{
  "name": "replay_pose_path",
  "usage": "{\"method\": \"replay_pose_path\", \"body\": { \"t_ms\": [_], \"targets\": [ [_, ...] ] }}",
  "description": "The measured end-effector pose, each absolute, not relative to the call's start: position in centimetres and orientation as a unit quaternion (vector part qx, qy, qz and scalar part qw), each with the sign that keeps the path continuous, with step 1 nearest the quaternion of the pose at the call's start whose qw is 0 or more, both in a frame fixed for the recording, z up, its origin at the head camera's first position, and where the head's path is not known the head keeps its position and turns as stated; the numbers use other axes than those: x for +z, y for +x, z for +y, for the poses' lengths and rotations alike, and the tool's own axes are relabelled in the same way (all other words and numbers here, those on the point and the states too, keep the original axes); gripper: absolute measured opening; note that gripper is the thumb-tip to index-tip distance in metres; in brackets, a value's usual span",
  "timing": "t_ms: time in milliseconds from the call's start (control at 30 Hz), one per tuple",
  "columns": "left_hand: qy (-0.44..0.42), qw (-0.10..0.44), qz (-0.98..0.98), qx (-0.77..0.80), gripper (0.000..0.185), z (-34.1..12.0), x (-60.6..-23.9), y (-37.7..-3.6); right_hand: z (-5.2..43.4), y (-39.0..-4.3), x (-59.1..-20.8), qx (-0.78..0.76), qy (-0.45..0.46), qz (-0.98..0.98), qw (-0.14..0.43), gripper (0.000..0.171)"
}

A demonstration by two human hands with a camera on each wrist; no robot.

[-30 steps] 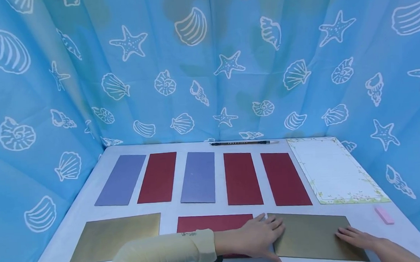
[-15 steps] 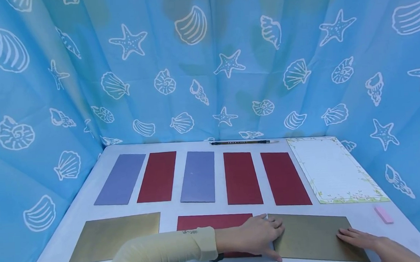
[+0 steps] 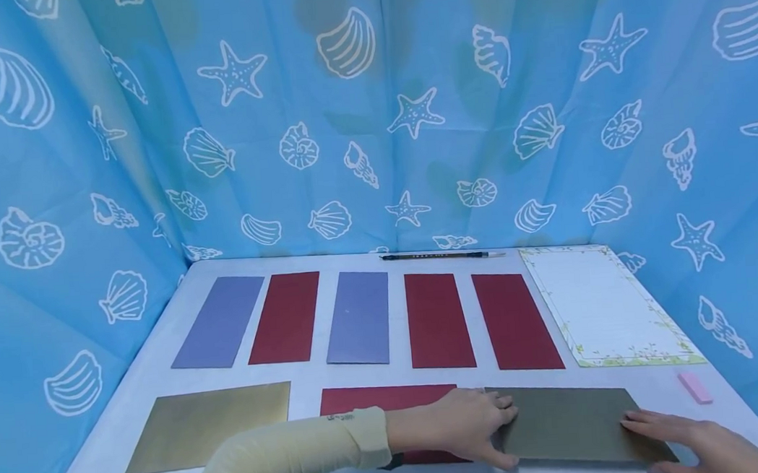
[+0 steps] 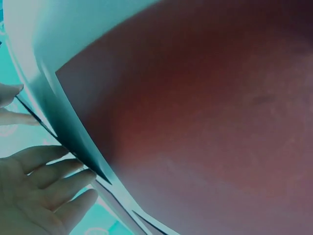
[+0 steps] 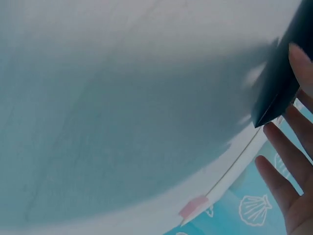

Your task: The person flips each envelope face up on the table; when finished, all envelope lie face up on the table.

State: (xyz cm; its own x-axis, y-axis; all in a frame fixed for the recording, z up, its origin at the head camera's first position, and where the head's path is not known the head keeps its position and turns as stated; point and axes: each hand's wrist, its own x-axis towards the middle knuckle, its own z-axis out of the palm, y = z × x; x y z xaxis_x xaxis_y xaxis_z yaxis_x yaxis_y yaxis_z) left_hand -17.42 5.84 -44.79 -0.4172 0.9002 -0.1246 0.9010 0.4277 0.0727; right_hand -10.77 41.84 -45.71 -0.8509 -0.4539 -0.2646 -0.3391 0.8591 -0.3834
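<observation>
A gold sheet (image 3: 569, 424) lies flat at the front right of the white table (image 3: 164, 344). My left hand (image 3: 469, 426) rests at its left end with straight fingers on top and the thumb along the near edge. The wrist crosses a red sheet (image 3: 389, 397). My right hand (image 3: 681, 436) lies flat with its fingertips on the gold sheet's right end. In the left wrist view, the left hand (image 4: 39, 191) shows relaxed fingers beside the red sheet (image 4: 205, 122). The right wrist view shows the right hand (image 5: 288, 161) at a corner of the gold sheet (image 5: 281, 83).
Behind lie a violet sheet (image 3: 218, 322), a red sheet (image 3: 285, 317), a violet one (image 3: 358, 317) and two red ones (image 3: 438, 320) (image 3: 517, 321). Another gold sheet (image 3: 208, 426) is front left. Bordered letter paper (image 3: 605, 304), a brush pen (image 3: 442, 256), a pink eraser (image 3: 694, 387); blue curtains all round.
Both hands and the gold sheet under them have slid a little to the right and toward the near edge.
</observation>
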Motion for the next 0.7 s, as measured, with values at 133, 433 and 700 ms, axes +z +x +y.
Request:
{"method": "replay_pose_path", "body": {
  "t_ms": [133, 433, 700],
  "targets": [
    [0.547, 0.068, 0.834, 0.027, 0.065, 5.4, -44.8, -17.4, 42.1, -11.0, -45.2, -0.139, -0.22, 0.955, 0.146, 0.057],
    [0.582, 0.028, 0.799, 0.149, 0.037, 4.6, -44.5, -17.2, 42.4, -10.4, -44.2, -0.135, -0.219, 0.963, 0.082, 0.037],
    [0.589, -0.038, 0.776, 0.22, 0.025, 4.4, -43.5, -17.3, 42.0, -10.3, -43.0, -0.09, -0.2, 0.973, -0.065, 0.024]
  ]
}}
